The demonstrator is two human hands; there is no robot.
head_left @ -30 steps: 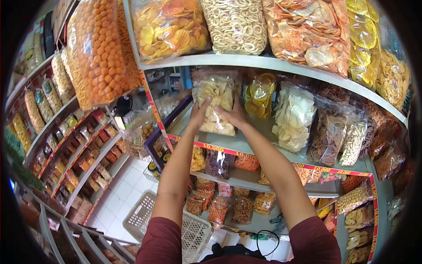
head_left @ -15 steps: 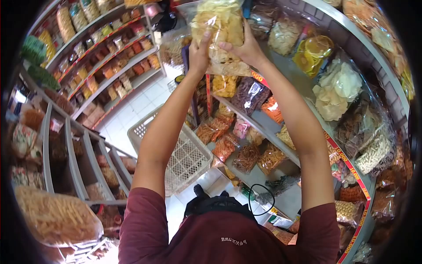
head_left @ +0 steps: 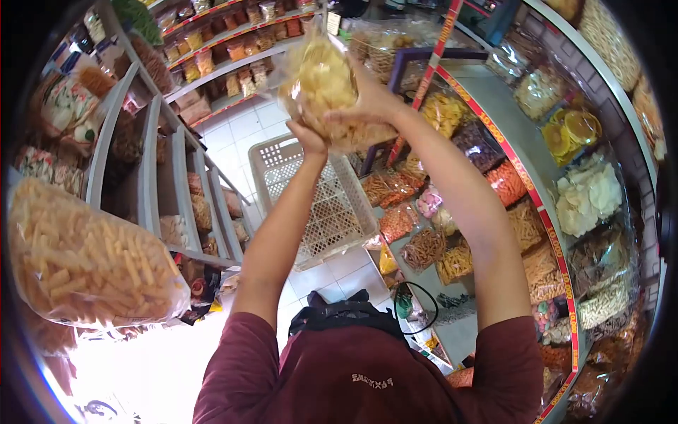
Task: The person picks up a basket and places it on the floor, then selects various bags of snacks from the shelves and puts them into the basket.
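Head view: both hands are on one clear bag of chips [head_left: 321, 79], held up at the far end of the reach, well off the shelf. L hand [head_left: 309, 139] is cupped at the bag's lower L edge, some fingers hidden behind the plastic; R hand [head_left: 371, 102] is spread wide over the R side, thumb across the front. So neither hand is free. Bag stands roughly upright w/ a slight tilt, contents pale yellow.

In view the bag overlaps the far end of the beige crate [head_left: 272, 161] on the tiled floor [head_left: 244, 127]; height gap btwn them can't be told. To the R, the grey shelf [head_left: 519, 134] w/ its red price strip [head_left: 526, 177] carries a bag of white chips [head_left: 590, 201] & a bag of yellow rounds [head_left: 571, 134]. Near L, a big bag of sticks [head_left: 99, 258] sits well apart from the hands.

Step in hand, as I'd judge it: a two-handed carry/hold in open space, bag not set down. Next move prob. calls for an even, light squeeze b/c chips likely crush easily, L hand supporting from below, & clearance from the purple frame [head_left: 402, 67] just R of the bag.
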